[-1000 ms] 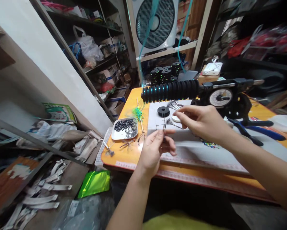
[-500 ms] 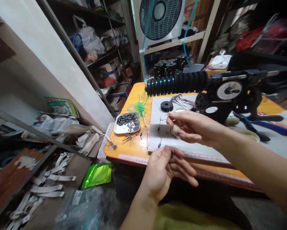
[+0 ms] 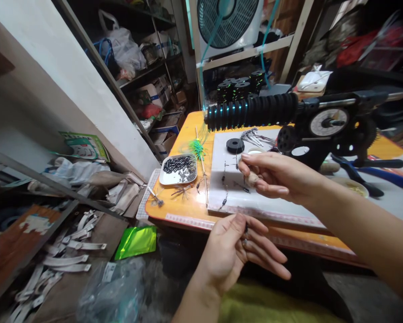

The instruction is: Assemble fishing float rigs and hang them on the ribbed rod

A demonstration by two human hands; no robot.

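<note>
My left hand (image 3: 231,255) is palm up below the table's front edge, thumb pressed to the index finger on a small dark piece (image 3: 246,229) too small to name. Its other fingers stretch out to the right. Above it, over the white board (image 3: 218,146), my right hand (image 3: 272,175) is closed in a pinch, a pale wrap around one finger. What sits in its fingertips is hidden. Thin line assemblies with small black weights (image 3: 224,178) lie on the board left of the right hand. Just behind them is a black spool (image 3: 235,146).
A white tray (image 3: 178,182) of black cylinders and small grey bits stands left on the orange table (image 3: 191,125). Beside it, green strands (image 3: 197,148) lie on a thin stick. A black winding machine (image 3: 255,112) spans the back. Blue-handled pliers (image 3: 388,177) lie right.
My left hand has shifted slightly down and right, its free fingers reaching further out. My right hand has moved a little to the right, still pinched. The view has tilted slightly.
</note>
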